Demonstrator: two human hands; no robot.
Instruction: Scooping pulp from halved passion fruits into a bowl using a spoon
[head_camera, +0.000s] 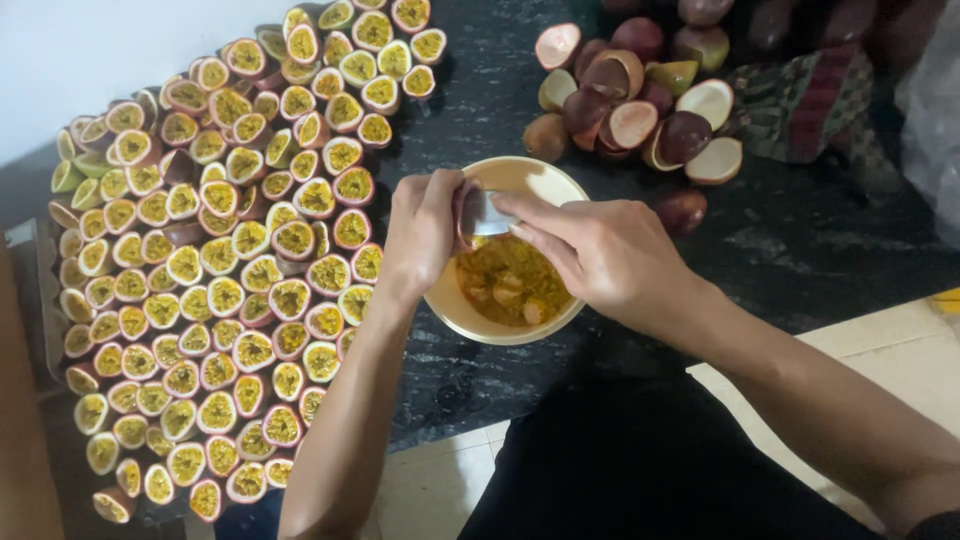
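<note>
Over a cream bowl (540, 180) holding yellow passion fruit pulp (510, 285), my left hand (425, 230) grips a passion fruit half (466, 208), mostly hidden by the fingers. My right hand (600, 255) holds a metal spoon (490, 213) whose tip is pressed into that half. Both hands meet above the bowl's middle, on a black stone counter (800, 250).
Several cut passion fruit halves full of pulp (230, 260) cover the counter's left side. A heap of emptied purple shells (640, 100) lies at the back right, next to a patterned cloth (810, 100). The counter's near edge runs above a tiled floor (440, 480).
</note>
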